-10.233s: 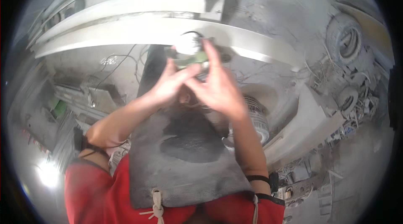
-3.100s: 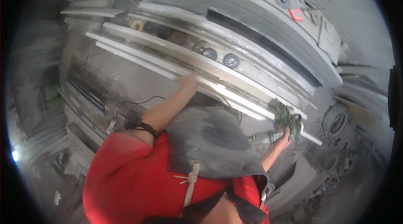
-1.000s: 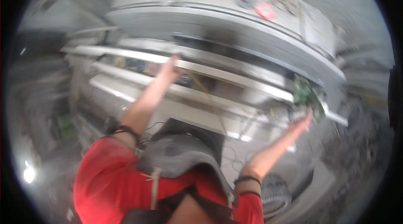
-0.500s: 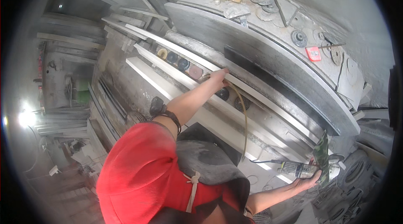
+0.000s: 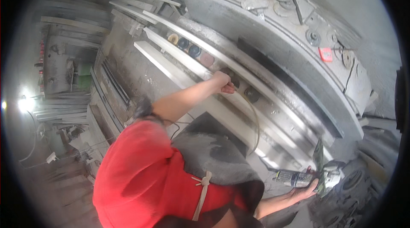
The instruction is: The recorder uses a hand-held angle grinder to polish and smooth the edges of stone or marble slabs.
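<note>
My left hand (image 5: 224,83) is closed around the end of a thin yellowish hose (image 5: 258,123), above the long pale slabs. From that hand the hose curves down towards my dark apron. Off to the right, my right hand (image 5: 305,190) grips an angle grinder (image 5: 294,179) near its head. A green patterned guard flap (image 5: 319,166) stands up from the tool, partly hiding its front end. Long white slab strips (image 5: 183,59) lie side by side beneath my left arm. Round grinding discs (image 5: 194,51) sit in a row between two strips.
A big grey curved slab (image 5: 273,42) stands on edge along the far side. Behind it, a ledge carries loose discs (image 5: 313,36) and a red square item (image 5: 325,54). Coiled hoses or rings (image 5: 352,181) lie at the lower right. More stone strips are stacked at left.
My left hand has come back from the far strip towards the middle strip, drawing the hose with it. The grinder has shifted slightly nearer and left. The whole view has tilted a little.
</note>
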The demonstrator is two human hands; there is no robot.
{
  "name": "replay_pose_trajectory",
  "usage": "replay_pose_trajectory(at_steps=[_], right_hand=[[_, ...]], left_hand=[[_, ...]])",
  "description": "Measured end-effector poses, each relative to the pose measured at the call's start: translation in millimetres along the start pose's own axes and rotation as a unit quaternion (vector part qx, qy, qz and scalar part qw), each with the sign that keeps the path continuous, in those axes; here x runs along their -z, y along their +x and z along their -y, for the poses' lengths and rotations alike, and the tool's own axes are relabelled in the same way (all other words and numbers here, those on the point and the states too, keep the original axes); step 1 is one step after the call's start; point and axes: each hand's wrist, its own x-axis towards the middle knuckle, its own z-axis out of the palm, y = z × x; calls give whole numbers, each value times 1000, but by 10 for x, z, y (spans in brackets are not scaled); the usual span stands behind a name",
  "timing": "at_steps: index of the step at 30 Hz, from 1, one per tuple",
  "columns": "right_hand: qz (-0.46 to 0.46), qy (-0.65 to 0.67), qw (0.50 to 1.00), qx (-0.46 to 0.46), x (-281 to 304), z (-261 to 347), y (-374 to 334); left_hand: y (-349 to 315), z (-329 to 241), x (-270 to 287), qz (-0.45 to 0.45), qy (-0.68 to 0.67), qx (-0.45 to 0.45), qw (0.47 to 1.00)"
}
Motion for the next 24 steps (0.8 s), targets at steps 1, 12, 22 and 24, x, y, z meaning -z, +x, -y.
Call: replay_pose_trajectory(at_steps=[1, 12, 22, 24], right_hand=[[-11, -28, 1000, -6, 64, -5, -6], [46, -378, 922, -70, -898, 157, -1619], [235, -415, 863, -168, -1760, -859, -3105], [230, -416, 867, -149, -1690, -983, -3139]], left_hand=[[-211, 131, 87, -14, -5, -46, 999], [-468, 1007, 1655, -20, 26, -137, 990], [-1102, 1325, 1482, 326, 273, -340, 839], [-1071, 1444, 1394, 351, 255, -410, 802]])
